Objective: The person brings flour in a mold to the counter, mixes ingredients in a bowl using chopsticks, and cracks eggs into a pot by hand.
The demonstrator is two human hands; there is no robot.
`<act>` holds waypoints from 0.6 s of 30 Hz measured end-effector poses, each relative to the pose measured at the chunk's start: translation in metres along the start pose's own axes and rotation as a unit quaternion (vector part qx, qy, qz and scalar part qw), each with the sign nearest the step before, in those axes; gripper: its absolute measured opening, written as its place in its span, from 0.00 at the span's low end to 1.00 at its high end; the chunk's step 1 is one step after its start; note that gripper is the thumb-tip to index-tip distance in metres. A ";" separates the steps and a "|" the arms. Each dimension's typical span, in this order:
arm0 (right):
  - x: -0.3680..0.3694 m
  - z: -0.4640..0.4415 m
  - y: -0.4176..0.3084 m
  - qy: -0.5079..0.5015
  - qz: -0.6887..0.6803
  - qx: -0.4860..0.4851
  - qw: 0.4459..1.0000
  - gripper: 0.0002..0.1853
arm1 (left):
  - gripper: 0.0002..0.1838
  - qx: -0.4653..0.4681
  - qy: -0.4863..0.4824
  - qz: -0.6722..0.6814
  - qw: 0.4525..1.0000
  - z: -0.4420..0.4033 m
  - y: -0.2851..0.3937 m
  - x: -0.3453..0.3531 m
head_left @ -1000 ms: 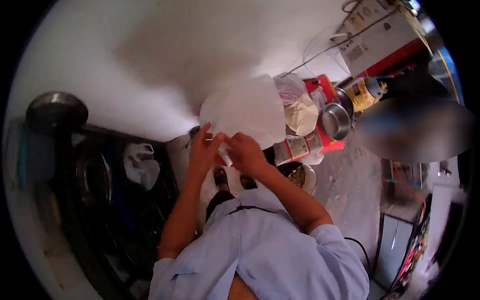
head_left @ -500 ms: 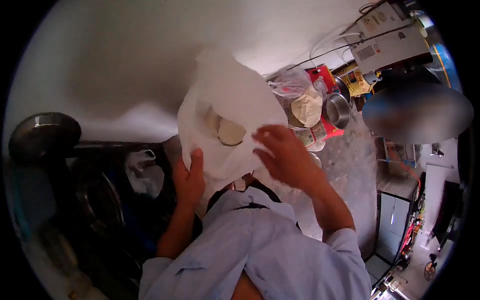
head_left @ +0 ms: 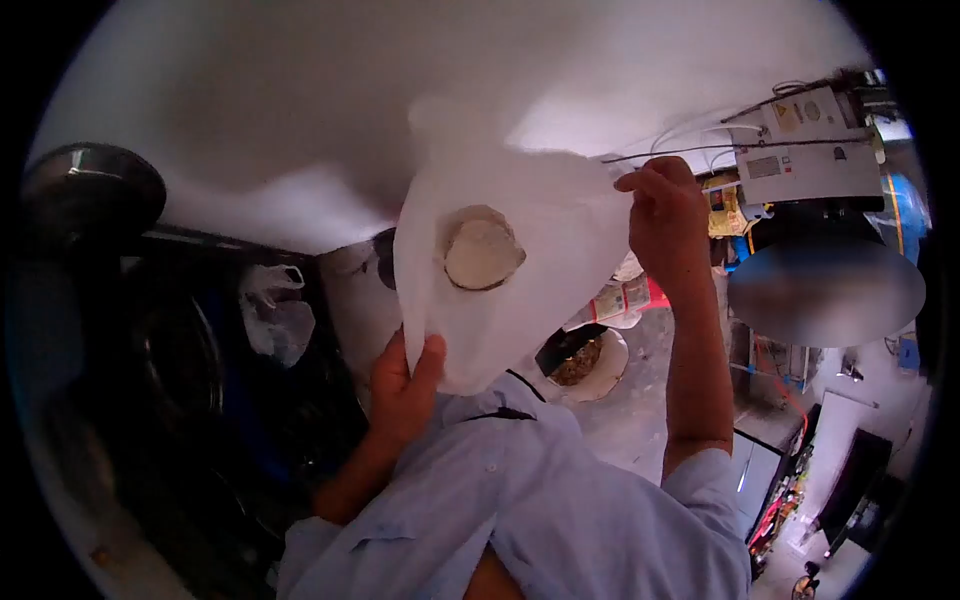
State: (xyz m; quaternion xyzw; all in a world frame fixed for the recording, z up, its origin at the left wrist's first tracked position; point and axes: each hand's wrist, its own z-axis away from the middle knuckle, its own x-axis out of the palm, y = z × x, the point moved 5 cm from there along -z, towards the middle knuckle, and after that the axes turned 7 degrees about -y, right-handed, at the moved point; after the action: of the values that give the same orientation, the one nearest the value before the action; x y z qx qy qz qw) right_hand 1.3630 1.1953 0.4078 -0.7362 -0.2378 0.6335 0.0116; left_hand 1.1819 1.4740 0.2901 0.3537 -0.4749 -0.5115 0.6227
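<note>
A thin white sheet [head_left: 560, 230], cloth or plastic, I cannot tell which, is spread between my two hands. On it rests a pale, flat, roundish piece [head_left: 484, 254] that looks like flatbread, with a darker, uneven edge. My left hand [head_left: 405, 385] is closed on the sheet's near left edge, thumb on top. Up at the far right corner, my right hand [head_left: 667, 215] pinches the sheet between bent fingers and holds it stretched out.
A dark metal pan [head_left: 95, 190] stands at the far left, near a knotted plastic bag [head_left: 278, 315]. On the floor at right is a white bowl [head_left: 600, 370] with brownish contents. A white electrical box [head_left: 810, 150] is at upper right, above a person [head_left: 825, 290].
My right hand has moved up and right, drawing the sheet's corner outward, so the sheet is spread wider. The round piece shows more fully. My view has shifted, bringing the floor bowl into sight.
</note>
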 end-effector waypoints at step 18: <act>0.399 -0.013 -0.042 -0.453 0.161 -0.266 0.836 0.12 | 0.32 -0.001 -0.039 -0.050 0.998 0.009 0.009 0.041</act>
State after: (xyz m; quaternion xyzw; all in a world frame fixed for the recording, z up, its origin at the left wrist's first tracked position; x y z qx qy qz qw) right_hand 1.3949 1.3816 0.0539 -0.3695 -0.2542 0.8015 -0.3955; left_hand 1.1773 1.4365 0.3101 0.3562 -0.4800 -0.5555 0.5780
